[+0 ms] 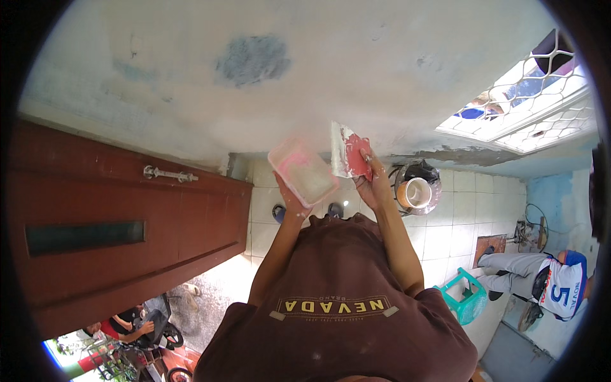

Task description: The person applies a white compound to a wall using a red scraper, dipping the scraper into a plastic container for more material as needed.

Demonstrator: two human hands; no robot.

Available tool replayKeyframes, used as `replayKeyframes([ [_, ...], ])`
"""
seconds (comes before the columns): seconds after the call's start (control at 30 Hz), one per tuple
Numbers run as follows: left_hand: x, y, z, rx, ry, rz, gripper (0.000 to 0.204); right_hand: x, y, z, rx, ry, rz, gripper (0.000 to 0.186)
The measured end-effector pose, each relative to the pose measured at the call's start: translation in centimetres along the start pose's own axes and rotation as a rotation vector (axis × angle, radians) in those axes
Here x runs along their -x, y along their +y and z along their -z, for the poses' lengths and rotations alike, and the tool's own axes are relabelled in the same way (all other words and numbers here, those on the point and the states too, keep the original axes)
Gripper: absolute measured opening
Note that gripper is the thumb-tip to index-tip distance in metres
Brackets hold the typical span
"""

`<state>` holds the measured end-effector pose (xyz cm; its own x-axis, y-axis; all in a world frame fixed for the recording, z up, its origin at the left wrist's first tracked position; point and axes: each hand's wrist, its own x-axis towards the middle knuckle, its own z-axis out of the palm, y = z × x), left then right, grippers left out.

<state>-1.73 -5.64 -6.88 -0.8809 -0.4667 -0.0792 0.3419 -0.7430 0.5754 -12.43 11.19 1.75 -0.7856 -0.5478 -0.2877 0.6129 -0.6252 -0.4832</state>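
Observation:
My left hand (294, 198) is closed around a rectangular, translucent plastic container (304, 175) with pinkish smears inside. In my right hand (377, 184) is a red putty knife (358, 156), its wide edge coated with white paste. The blade stands just beside the container's right rim; whether they touch is hard to tell. Both are held in front of my body, close to the pale plastered wall (331, 63), which carries a grey-blue patch (253, 60).
A brown door (127, 216) stands at left. To the right, an orange-and-white bucket (417, 192) is by the wall, with a green plastic stool (468, 296) nearer. A person (547, 280) is at far right, another by motorbikes at lower left. A grilled window (522, 95) is upper right.

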Motion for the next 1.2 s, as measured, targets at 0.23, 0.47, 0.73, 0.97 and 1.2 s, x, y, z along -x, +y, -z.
replayKeyframes([
  [0.23,0.4,0.1,1.0,0.201,0.096,0.139,0.069,-0.8,-1.7,1.7,-0.005,-0.004,0.155,0.025],
  [0.47,-1.7,-0.1,0.3,0.230,0.055,0.329,0.073,-3.9,-6.3,-0.9,0.005,0.102,0.342,0.019],
  [0.73,-5.2,2.5,0.8,0.265,-0.029,0.336,0.072,-8.6,-12.5,-1.1,0.090,0.190,0.422,0.022],
  [0.97,-5.5,3.5,0.9,0.230,0.060,0.269,0.069,-10.0,-19.9,2.0,0.182,0.299,0.395,0.018],
  [1.2,-6.0,1.6,3.7,0.256,0.015,0.294,0.067,-15.0,-30.4,-1.9,-0.045,0.173,0.267,0.034],
])
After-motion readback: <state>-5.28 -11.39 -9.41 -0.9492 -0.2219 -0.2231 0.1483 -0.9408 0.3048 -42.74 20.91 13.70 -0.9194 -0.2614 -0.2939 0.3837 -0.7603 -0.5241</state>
